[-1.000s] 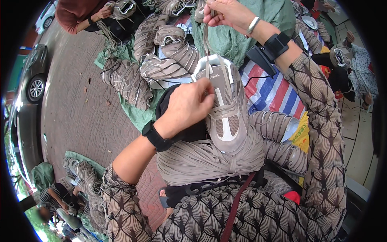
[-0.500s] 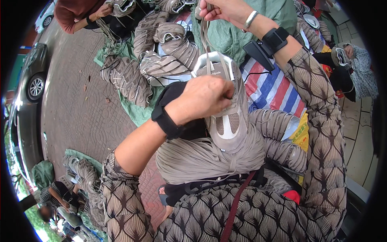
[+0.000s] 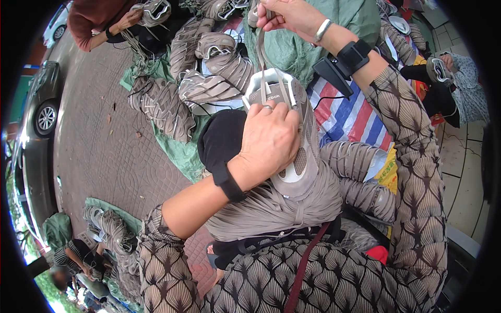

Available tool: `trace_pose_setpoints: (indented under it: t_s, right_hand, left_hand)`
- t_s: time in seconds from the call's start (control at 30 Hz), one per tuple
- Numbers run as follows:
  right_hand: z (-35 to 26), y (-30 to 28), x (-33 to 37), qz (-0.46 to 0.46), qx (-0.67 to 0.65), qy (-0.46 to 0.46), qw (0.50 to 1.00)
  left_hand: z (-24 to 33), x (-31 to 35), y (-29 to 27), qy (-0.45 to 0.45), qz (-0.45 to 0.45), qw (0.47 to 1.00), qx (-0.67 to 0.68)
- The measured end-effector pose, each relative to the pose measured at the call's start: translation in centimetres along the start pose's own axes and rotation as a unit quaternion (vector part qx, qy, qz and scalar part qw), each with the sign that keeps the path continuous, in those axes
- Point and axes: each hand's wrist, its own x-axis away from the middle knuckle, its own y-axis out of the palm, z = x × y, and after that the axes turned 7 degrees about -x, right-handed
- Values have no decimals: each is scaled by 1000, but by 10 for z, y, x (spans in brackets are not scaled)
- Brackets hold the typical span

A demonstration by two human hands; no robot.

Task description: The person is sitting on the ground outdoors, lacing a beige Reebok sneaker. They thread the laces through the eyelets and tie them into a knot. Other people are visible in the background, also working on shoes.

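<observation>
A grey-beige sneaker [image 3: 301,180] with white trim rests on my lap, toe toward me. My left hand [image 3: 271,136] is closed over its lacing with the fingers curled under, so its fingertips are hidden. From the top of the shoe, flat grey shoelaces [image 3: 263,49] run up taut to my right hand [image 3: 292,15], which pinches them near the upper edge. Beneath the toe, a thick bundle of loose grey laces [image 3: 266,214] lies across my lap.
Several laced sneakers [image 3: 162,107] lie piled on green sacking at the left. More sneakers [image 3: 355,159] sit to the right by a striped sheet [image 3: 347,112]. Another person's hand [image 3: 129,20] holds a shoe at the upper left. A parked car [image 3: 44,120] stands beyond the paving.
My left hand has shifted up the shoe and now lies flatter over the lacing. My right hand stays high with the laces drawn up.
</observation>
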Motion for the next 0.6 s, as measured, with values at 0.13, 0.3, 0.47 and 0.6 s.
trace_pose_setpoints:
  t_s: [0.13, 0.3, 0.47, 0.6]
  right_hand:
    - [0, -3, 2, -11, -14, 2, 1000]
    - [3, -2, 3, -30, -9, -13, 999]
    - [5, -8, -9, -21, 31, -59, 998]
    - [-38, -38, -52, 57, 51, -206, 975]
  left_hand:
    - [-7, -2, -11, -43, -97, 982, 158]
    - [-11, 12, -35, -4, -170, 961, 217]
    - [-12, 28, -31, 18, -139, 953, 268]
    - [-4, 32, -33, 8, -135, 969, 207]
